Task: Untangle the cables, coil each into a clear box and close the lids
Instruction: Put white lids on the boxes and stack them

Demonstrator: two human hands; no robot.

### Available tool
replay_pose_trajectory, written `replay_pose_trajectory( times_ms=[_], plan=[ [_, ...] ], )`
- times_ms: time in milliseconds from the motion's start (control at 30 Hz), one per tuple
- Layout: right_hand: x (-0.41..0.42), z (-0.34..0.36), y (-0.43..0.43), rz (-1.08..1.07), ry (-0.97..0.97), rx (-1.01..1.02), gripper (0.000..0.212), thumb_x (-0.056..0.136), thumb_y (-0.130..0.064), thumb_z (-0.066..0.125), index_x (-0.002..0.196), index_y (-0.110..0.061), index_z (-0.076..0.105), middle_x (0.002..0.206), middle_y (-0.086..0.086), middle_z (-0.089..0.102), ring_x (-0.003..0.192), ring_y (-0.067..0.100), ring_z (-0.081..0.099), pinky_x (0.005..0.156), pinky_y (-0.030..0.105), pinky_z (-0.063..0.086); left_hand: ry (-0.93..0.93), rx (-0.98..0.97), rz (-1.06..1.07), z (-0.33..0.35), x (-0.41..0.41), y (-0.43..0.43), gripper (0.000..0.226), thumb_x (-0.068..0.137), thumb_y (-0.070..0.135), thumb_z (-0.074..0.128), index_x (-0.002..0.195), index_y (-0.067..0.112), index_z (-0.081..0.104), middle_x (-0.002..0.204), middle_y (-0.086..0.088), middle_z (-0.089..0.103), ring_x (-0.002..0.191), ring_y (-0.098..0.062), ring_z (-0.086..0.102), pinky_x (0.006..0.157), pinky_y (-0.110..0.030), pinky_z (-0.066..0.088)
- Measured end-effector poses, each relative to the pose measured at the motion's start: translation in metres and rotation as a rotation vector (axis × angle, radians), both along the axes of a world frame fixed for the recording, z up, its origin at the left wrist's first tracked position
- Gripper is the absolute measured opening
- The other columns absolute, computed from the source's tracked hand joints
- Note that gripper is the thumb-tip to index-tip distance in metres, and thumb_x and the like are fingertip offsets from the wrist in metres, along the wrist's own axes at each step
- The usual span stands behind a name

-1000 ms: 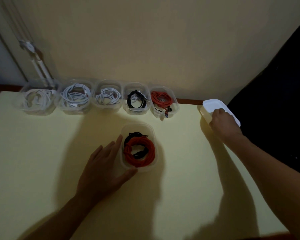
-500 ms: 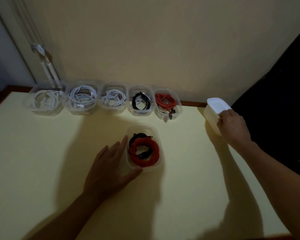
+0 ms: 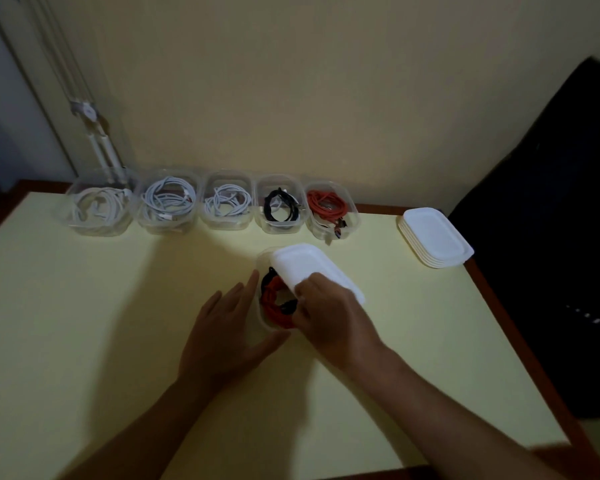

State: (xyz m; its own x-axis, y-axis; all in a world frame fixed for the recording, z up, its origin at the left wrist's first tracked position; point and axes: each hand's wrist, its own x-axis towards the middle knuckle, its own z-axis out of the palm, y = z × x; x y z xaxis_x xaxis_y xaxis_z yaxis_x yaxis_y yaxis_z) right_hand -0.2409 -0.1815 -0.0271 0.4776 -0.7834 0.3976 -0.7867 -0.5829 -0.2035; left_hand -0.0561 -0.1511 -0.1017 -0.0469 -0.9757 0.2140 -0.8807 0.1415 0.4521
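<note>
Pale yellow counter [image 3: 84, 323], one clear plastic box [image 3: 261, 315] half covered.
Left hand [image 3: 222, 337] lies beside it, fingers straight against its wall; right hand [image 3: 329, 320] seems to pinch a white rounded plastic lid [image 3: 305, 268] tilted over the coiled red-and-black cable [image 3: 274, 304] inside.

We count six clear boxes: five in the back row [image 3: 228, 226] and one front box [image 3: 262, 320]. Each holds one coil: three white cables [image 3: 167, 202], one black cable [image 3: 278, 206], two red cables [image 3: 327, 204]. White lids: one single lid [image 3: 300, 264], plus a lid stack [image 3: 434, 237] that we read as five. Hands: two, the left hand [image 3: 222, 336] and the right hand [image 3: 331, 323].
</note>
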Motion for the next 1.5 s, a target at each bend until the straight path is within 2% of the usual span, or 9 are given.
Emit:
replay_pose_trajectory(
  times_ms=[100,233,333,467,700,967,1167,1367,1500],
  plan=[
    [0.024,-0.01,0.006,-0.019,0.092,-0.029,0.021,0.075,-0.012,0.075,0.062,-0.013,0.059,0.061,0.002,0.056,0.047,0.019,0.056,0.041,0.023,0.033,-0.001,0.011,-0.011,-0.005,0.002,-0.001,0.1,0.082,0.083,0.038,0.159,0.022,0.019,0.158,0.002,0.038,0.144,-0.016,0.039,0.118,-0.044,0.027],
    [0.031,-0.006,0.004,-0.018,-0.021,-0.04,0.028,0.094,-0.033,0.055,0.079,-0.012,0.066,0.075,0.004,0.064,0.063,0.024,0.062,0.055,0.033,0.051,-0.034,0.012,-0.041,-0.006,0.005,-0.002,0.1,0.083,0.085,0.028,0.156,0.016,0.032,0.156,-0.002,0.041,0.142,-0.02,0.041,0.116,-0.048,0.032],
    [0.021,0.011,-0.018,-0.099,0.052,-0.004,0.039,0.094,-0.043,0.052,0.116,-0.014,0.067,0.117,0.011,0.063,0.102,0.032,0.059,0.083,0.043,0.052,-0.007,0.005,-0.007,-0.001,0.002,-0.002,0.105,0.079,0.091,0.031,0.157,0.021,0.029,0.155,0.005,0.042,0.143,-0.014,0.039,0.117,-0.045,0.029],
    [-0.001,-0.005,-0.041,-0.089,0.32,0.235,0.071,0.1,-0.063,0.033,0.16,-0.025,0.021,0.169,0.007,0.009,0.155,0.032,0.008,0.121,0.049,0.022,-0.022,0.015,-0.003,0.003,0.0,0.0,0.107,0.076,0.093,0.032,0.157,0.024,0.025,0.157,0.009,0.039,0.144,-0.013,0.037,0.118,-0.042,0.026],
    [0.014,-0.019,-0.035,-0.171,0.363,0.315,0.094,0.086,-0.066,-0.01,0.161,-0.015,0.014,0.17,0.01,0.001,0.156,0.035,0.001,0.123,0.046,0.016,-0.057,0.046,-0.033,0.002,0.0,-0.001,0.116,0.069,0.095,0.039,0.159,0.023,0.019,0.163,0.007,0.026,0.148,-0.014,0.03,0.119,-0.045,0.026],
    [0.037,-0.039,-0.037,-0.275,0.256,0.336,0.089,0.091,-0.061,-0.003,0.159,-0.006,0.018,0.168,0.017,0.008,0.156,0.035,0.006,0.12,0.053,0.027,0.07,0.021,-0.064,0.011,0.001,0.004,0.108,0.078,0.093,0.016,0.159,0.022,0.021,0.163,0.006,0.027,0.149,-0.009,0.026,0.121,-0.045,0.022],
    [0.038,-0.043,-0.04,-0.276,0.235,0.347,0.088,0.092,-0.06,0.0,0.159,-0.005,0.017,0.169,0.017,0.006,0.156,0.033,0.005,0.117,0.052,0.033,0.339,0.096,-0.022,0.008,0.003,-0.012,0.063,0.095,0.064,0.01,0.154,0.043,0.009,0.157,0.025,0.023,0.142,0.008,0.026,0.121,-0.028,0.009],
    [0.02,-0.04,-0.04,-0.111,0.224,0.409,0.094,0.092,-0.073,0.0,0.161,-0.009,0.004,0.167,0.018,-0.014,0.154,0.033,-0.017,0.127,0.047,0.006,0.327,0.161,-0.041,0.004,0.002,-0.029,0.071,0.095,0.06,0.011,0.16,0.029,0.011,0.157,0.006,0.04,0.142,-0.008,0.038,0.122,-0.032,0.009],
    [0.018,-0.039,-0.021,-0.134,0.181,0.412,0.093,0.09,-0.073,0.004,0.161,-0.012,0.006,0.167,0.02,-0.013,0.154,0.034,-0.018,0.126,0.047,0.001,0.22,0.153,-0.08,0.022,0.006,-0.033,0.06,0.105,0.039,0.023,0.16,0.016,0.015,0.153,-0.008,0.046,0.132,-0.028,0.051,0.115,-0.043,0.03]
  ],
)
